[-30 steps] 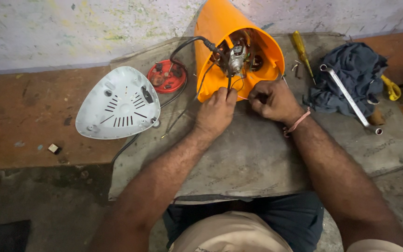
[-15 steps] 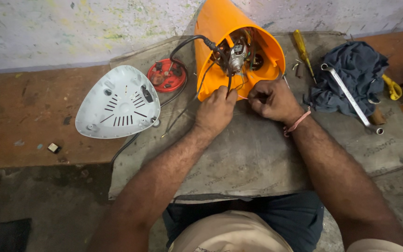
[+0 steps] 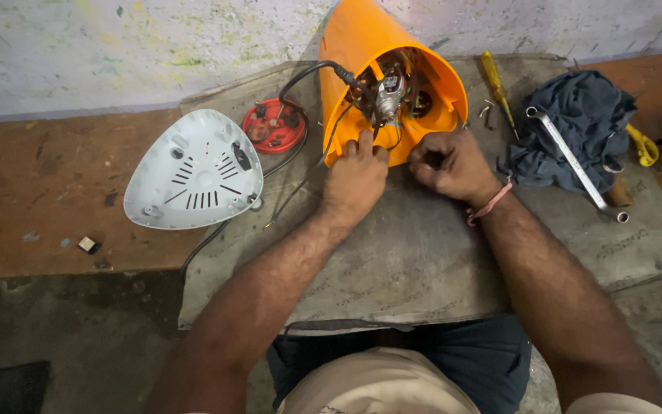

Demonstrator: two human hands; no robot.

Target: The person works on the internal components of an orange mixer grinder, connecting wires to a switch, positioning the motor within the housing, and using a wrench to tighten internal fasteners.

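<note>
An orange cone-shaped appliance housing (image 3: 362,46) lies on its side on a grey mat (image 3: 423,253), its open end facing me with a motor and wires (image 3: 388,92) inside. My left hand (image 3: 355,176) rests at the housing's lower rim, fingers on the edge beside a black cable (image 3: 308,77). Just right of it, my right hand (image 3: 450,165) is curled into a fist below the rim; what it grips is hidden by the fingers.
A white triangular base cover (image 3: 193,172) and a red round part (image 3: 273,126) lie to the left. On the right are a yellow-handled screwdriver (image 3: 496,80), a dark blue cloth (image 3: 576,123) with a spanner (image 3: 572,161) on it, and a wooden bench (image 3: 32,192).
The left hand's fingers have crept up onto the housing's rim. The right hand has stayed in place.
</note>
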